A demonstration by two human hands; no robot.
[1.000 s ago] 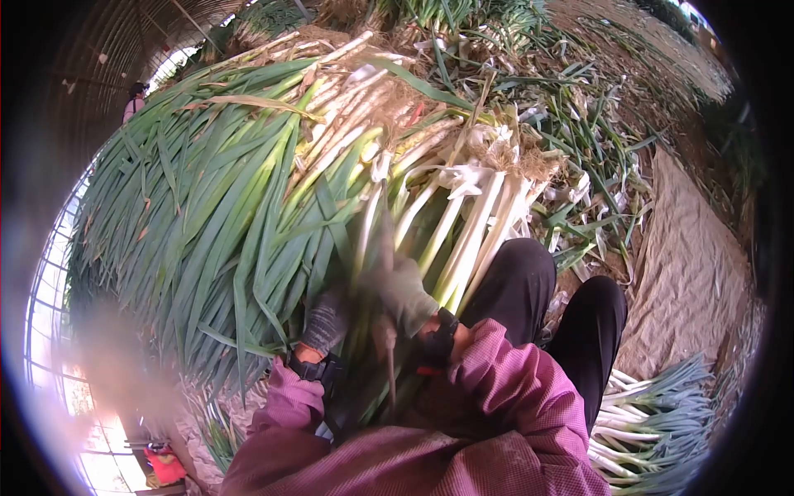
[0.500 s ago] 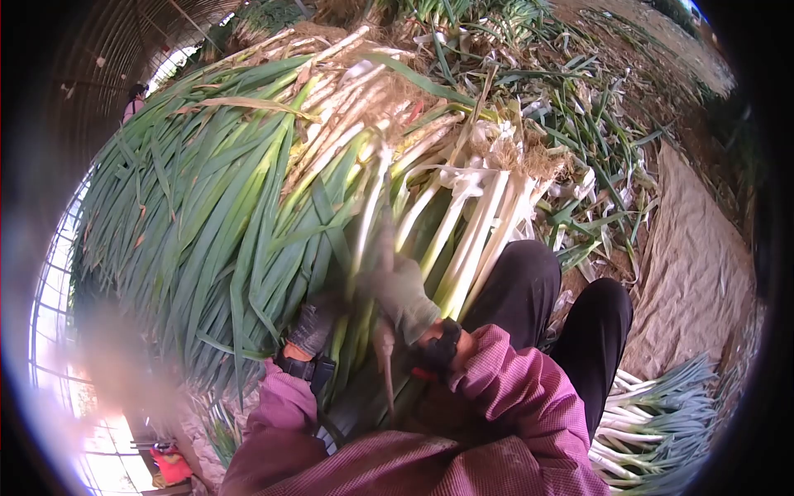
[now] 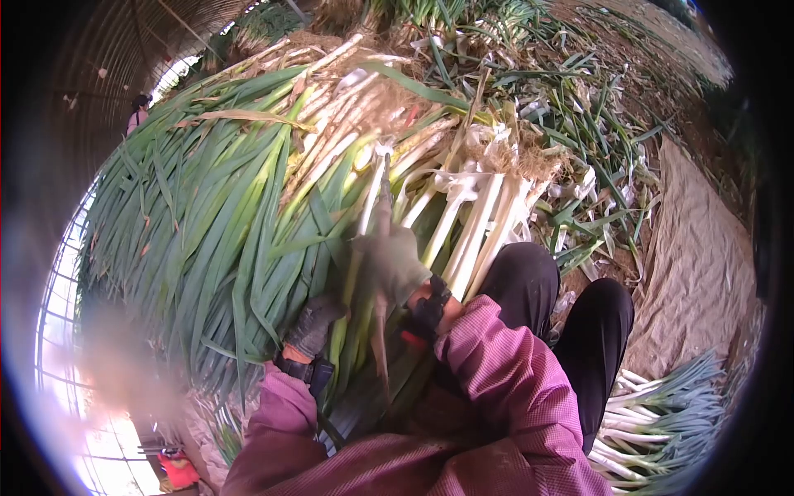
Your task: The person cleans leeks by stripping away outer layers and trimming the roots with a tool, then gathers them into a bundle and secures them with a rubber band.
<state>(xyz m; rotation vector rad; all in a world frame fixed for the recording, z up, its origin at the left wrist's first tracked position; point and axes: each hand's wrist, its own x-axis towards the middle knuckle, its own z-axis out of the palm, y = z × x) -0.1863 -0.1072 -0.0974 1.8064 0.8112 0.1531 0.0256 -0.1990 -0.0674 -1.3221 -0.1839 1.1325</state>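
Note:
A green onion [image 3: 374,186] with a white stem slants between my hands, its white end pointing away from me. My left hand [image 3: 316,324], in a dark grey glove, is closed around its green lower part. My right hand [image 3: 402,266], in a pale grey-green glove, is closed on a limp brownish outer leaf [image 3: 381,343] that hangs below it beside the stalk. This hand is a little blurred, and its fingertips are partly hidden. Right of it lie several cleaned onions [image 3: 478,227] with white stems and roots. A big heap of untrimmed green onions [image 3: 207,223] spreads to the left.
Peeled leaf scraps [image 3: 591,165] cover the ground at right. A brown cloth sheet [image 3: 691,273] lies beyond my knees [image 3: 600,322]. Trimmed onions [image 3: 653,430] are laid out at lower right. Another person [image 3: 137,116] is far off at upper left. A red item [image 3: 177,468] sits at lower left.
My right hand has moved slightly away from me and to the left, along with the brownish leaf. My left hand has stayed nearly still.

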